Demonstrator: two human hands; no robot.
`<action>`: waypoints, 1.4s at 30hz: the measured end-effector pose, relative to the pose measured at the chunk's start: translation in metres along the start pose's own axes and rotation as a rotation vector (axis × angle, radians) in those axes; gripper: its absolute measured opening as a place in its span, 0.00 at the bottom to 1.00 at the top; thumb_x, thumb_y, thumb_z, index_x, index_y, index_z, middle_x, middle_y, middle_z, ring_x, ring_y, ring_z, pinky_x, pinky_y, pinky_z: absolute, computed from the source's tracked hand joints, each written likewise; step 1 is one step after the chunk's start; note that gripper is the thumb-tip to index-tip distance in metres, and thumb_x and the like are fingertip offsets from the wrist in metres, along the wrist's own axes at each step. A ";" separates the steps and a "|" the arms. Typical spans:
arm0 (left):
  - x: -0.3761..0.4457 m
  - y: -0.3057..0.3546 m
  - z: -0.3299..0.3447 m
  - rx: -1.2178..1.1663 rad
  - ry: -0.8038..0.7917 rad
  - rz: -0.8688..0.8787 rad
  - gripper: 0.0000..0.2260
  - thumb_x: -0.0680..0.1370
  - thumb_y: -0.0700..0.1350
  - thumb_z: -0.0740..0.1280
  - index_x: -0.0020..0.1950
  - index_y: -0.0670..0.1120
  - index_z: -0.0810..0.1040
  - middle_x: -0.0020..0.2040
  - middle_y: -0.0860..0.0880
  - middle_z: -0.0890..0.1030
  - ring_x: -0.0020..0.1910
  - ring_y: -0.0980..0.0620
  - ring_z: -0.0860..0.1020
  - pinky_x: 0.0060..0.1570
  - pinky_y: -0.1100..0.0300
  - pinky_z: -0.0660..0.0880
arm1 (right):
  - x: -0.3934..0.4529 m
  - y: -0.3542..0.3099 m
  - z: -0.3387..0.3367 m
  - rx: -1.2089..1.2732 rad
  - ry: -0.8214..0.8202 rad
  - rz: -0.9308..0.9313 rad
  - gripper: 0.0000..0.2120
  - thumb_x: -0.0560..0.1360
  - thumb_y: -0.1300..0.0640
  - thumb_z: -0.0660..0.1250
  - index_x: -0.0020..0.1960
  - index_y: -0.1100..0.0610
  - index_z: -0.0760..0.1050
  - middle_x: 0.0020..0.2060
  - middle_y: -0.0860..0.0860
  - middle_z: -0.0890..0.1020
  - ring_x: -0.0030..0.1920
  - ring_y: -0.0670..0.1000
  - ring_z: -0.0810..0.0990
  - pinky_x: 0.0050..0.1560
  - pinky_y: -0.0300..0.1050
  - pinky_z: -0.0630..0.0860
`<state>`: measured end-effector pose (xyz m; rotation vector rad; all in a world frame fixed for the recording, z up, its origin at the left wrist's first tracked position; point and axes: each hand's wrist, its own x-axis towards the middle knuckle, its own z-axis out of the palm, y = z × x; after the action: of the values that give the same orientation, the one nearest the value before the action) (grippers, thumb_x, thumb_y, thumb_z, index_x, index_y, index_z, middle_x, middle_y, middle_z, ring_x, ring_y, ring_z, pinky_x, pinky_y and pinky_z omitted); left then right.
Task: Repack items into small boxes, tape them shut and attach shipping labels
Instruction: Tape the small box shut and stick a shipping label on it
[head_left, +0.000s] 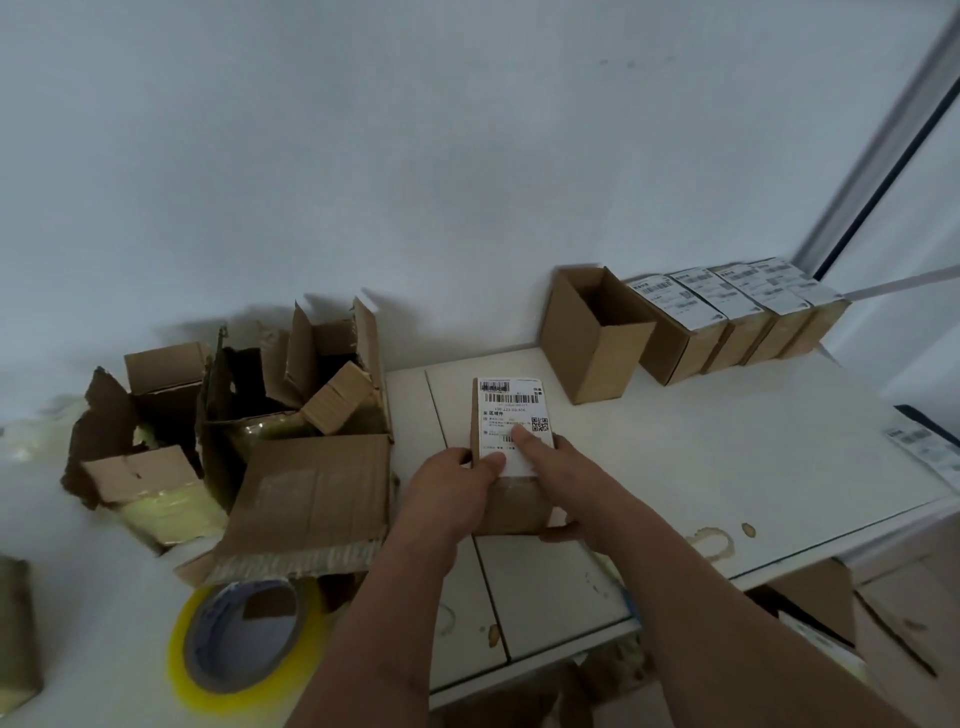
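A grip is kept by the left hand (460, 480) on a small box (511, 499); its shipping label (511, 415) is pressed flat by the right hand (558, 470)'s straight fingers. Four labelled boxes (727, 317) are finished; one open box (592, 332) remains.

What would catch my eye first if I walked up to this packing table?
Probably the small box at the centre, where the left hand grips its side and the right hand presses a white shipping label onto its top. Next, the row of labelled boxes at the back right, beside an open empty box. On the left sit torn cartons and a yellow tape roll.
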<state>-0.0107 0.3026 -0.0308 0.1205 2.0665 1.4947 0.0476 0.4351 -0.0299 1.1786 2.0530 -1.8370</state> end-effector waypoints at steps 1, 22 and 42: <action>0.000 -0.001 -0.001 -0.010 0.000 -0.002 0.15 0.79 0.54 0.67 0.61 0.48 0.80 0.52 0.50 0.82 0.51 0.49 0.81 0.53 0.48 0.80 | -0.001 0.001 -0.001 0.038 -0.030 0.011 0.22 0.75 0.32 0.62 0.63 0.42 0.69 0.58 0.46 0.77 0.54 0.51 0.77 0.50 0.55 0.80; -0.029 -0.006 0.006 0.028 0.090 0.026 0.12 0.82 0.54 0.62 0.58 0.47 0.76 0.52 0.48 0.80 0.51 0.49 0.79 0.53 0.47 0.79 | -0.040 0.008 0.002 0.267 0.090 -0.057 0.25 0.78 0.46 0.67 0.71 0.52 0.66 0.59 0.50 0.76 0.51 0.49 0.77 0.48 0.47 0.80; -0.043 0.001 0.011 0.053 0.059 0.140 0.08 0.82 0.53 0.61 0.53 0.53 0.78 0.48 0.51 0.81 0.47 0.51 0.80 0.53 0.49 0.80 | -0.029 0.028 -0.006 0.319 0.046 -0.023 0.28 0.70 0.31 0.66 0.65 0.44 0.70 0.59 0.49 0.78 0.57 0.53 0.77 0.58 0.53 0.76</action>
<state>0.0302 0.2956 -0.0154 0.2500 2.1848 1.5424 0.0873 0.4258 -0.0337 1.2827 1.8494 -2.2299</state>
